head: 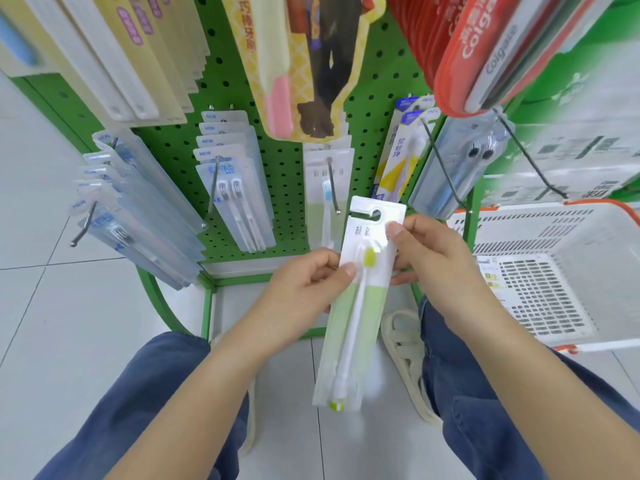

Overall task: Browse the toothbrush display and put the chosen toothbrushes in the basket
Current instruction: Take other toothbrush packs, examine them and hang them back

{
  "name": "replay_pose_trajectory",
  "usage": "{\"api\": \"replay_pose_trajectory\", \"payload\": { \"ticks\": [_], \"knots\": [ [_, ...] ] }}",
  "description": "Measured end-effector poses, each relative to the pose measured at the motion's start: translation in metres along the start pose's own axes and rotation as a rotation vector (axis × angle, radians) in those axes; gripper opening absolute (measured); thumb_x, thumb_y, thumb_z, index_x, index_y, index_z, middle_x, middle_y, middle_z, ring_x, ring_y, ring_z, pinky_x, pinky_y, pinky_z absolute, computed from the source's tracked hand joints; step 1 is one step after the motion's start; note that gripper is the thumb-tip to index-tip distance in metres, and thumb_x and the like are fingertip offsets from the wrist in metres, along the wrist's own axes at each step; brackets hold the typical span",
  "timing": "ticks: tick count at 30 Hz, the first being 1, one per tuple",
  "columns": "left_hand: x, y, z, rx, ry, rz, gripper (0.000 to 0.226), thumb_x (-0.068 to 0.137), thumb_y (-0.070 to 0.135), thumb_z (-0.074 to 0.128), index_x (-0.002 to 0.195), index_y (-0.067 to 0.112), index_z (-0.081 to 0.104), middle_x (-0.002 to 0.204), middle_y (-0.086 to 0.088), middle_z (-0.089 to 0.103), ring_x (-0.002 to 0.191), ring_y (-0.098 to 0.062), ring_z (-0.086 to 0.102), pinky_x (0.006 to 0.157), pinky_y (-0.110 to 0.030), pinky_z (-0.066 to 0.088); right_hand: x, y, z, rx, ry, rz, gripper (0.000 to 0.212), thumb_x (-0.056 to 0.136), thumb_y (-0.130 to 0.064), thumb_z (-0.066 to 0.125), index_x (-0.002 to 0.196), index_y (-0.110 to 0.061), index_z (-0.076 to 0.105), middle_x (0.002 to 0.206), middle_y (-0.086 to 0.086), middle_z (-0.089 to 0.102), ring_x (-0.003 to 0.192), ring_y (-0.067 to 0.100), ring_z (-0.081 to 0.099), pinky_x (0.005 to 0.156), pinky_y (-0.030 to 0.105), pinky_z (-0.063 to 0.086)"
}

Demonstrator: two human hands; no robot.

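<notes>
A packaged toothbrush (pixel 356 306), white and pale green card with a white brush and yellow-green bristles, is held upright in front of the green pegboard display (pixel 287 188). My left hand (pixel 304 289) pinches its left edge at mid height, thumb on the front. My right hand (pixel 429 254) pinches the upper right edge, thumb near the hanging hole. The white plastic basket (pixel 588 237) with orange trim stands on the floor to the right, apart from the pack. A small pack (pixel 491 275) lies in its near left corner.
Many toothbrush packs hang on metal hooks: clear blue ones (pixel 138 209) at left, a matching blue-bristled pack (pixel 327 202) behind the held one, red Colgate packs (pixel 485 46) at top right. My knees in blue trousers and a sandal (pixel 405 348) are below, on white floor tiles.
</notes>
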State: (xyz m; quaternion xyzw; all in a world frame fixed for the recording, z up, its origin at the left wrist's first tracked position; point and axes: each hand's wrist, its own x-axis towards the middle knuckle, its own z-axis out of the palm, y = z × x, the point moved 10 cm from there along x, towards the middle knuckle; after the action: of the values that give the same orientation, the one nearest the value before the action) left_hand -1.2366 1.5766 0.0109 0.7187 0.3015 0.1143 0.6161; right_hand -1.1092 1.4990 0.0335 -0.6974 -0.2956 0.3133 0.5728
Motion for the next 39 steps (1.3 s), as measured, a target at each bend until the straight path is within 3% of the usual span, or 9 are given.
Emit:
{"api": "replay_pose_trajectory", "payload": {
  "ticks": [4,8,12,14,17,20,28,35,39],
  "knots": [
    [0.006,-0.007,0.03,-0.035,-0.065,-0.022,0.016,0.098,0.014,0.055,0.101,0.024,0.067,0.099,0.004,0.075,0.092,-0.01,0.069,0.084,-0.033,0.053,0.001,0.009,-0.017,0.06,0.056,0.083,0.025,0.099,-0.016,0.051,0.096,0.007,0.06,0.074,0.007,0.066,0.054,0.007,0.062,0.048,0.02,0.051],
    [0.016,0.002,0.044,-0.154,-0.056,-0.046,0.013,0.097,0.014,0.055,0.098,0.019,0.067,0.091,0.007,0.075,0.081,-0.002,0.067,0.073,-0.022,0.052,0.0,0.018,-0.027,0.197,0.058,0.164,0.026,0.098,-0.02,0.053,0.077,-0.012,0.067,0.07,-0.001,0.071,0.06,0.009,0.066,0.053,0.019,0.053],
    [0.021,0.007,0.035,-0.04,0.174,0.004,0.004,0.093,0.021,0.062,0.096,0.024,0.061,0.092,0.012,0.069,0.077,0.001,0.061,0.072,-0.021,0.047,-0.001,0.016,-0.027,0.188,-0.017,0.143,0.025,0.099,-0.018,0.052,0.083,-0.019,0.071,0.077,-0.003,0.075,0.071,0.009,0.07,0.059,0.02,0.055],
    [0.019,0.014,0.026,0.083,0.315,0.084,0.018,0.09,0.023,0.065,0.102,0.033,0.055,0.101,0.018,0.062,0.085,0.004,0.059,0.073,-0.014,0.046,-0.001,0.014,-0.027,0.145,-0.016,0.124,0.025,0.099,-0.017,0.051,0.085,-0.017,0.072,0.076,-0.003,0.075,0.071,0.008,0.071,0.06,0.019,0.054],
    [0.014,0.023,0.02,0.083,0.394,0.152,0.022,0.091,0.019,0.063,0.106,0.033,0.053,0.105,0.017,0.058,0.089,0.004,0.057,0.07,-0.009,0.045,0.001,0.016,-0.027,0.058,-0.003,0.099,0.03,0.099,-0.018,0.052,0.084,-0.001,0.07,0.081,0.019,0.071,0.075,0.017,0.07,0.065,0.023,0.057],
    [0.01,0.028,0.02,0.051,0.39,0.166,0.004,0.093,0.025,0.06,0.095,0.028,0.06,0.091,0.016,0.063,0.083,0.005,0.057,0.068,-0.007,0.043,0.002,0.022,-0.026,0.056,-0.005,0.096,0.03,0.099,-0.019,0.053,0.088,0.004,0.07,0.097,0.036,0.061,0.091,0.037,0.068,0.069,0.026,0.058],
    [0.01,0.029,0.007,0.049,0.413,0.183,0.004,0.087,0.023,0.071,0.091,0.023,0.071,0.083,0.015,0.07,0.079,0.004,0.064,0.073,-0.008,0.046,-0.001,0.015,-0.013,0.125,-0.08,0.14,0.024,0.098,-0.017,0.054,0.086,-0.019,0.074,0.079,-0.002,0.075,0.075,0.01,0.072,0.063,0.021,0.056],
    [0.01,0.024,0.005,0.047,0.388,0.172,0.009,0.086,0.022,0.072,0.096,0.022,0.073,0.085,0.015,0.071,0.081,0.004,0.065,0.076,-0.01,0.048,-0.002,0.019,-0.009,0.151,-0.109,0.176,0.023,0.098,-0.018,0.052,0.088,-0.019,0.072,0.077,-0.004,0.075,0.073,0.009,0.072,0.062,0.019,0.055],
    [0.011,0.014,0.008,0.143,0.313,0.117,0.028,0.089,0.031,0.067,0.117,0.026,0.063,0.112,0.018,0.062,0.096,0.005,0.059,0.076,-0.006,0.046,-0.001,0.03,-0.014,0.248,-0.066,0.273,0.022,0.1,-0.019,0.049,0.089,-0.02,0.069,0.078,-0.004,0.075,0.069,0.008,0.07,0.061,0.018,0.055]
  ]
}}
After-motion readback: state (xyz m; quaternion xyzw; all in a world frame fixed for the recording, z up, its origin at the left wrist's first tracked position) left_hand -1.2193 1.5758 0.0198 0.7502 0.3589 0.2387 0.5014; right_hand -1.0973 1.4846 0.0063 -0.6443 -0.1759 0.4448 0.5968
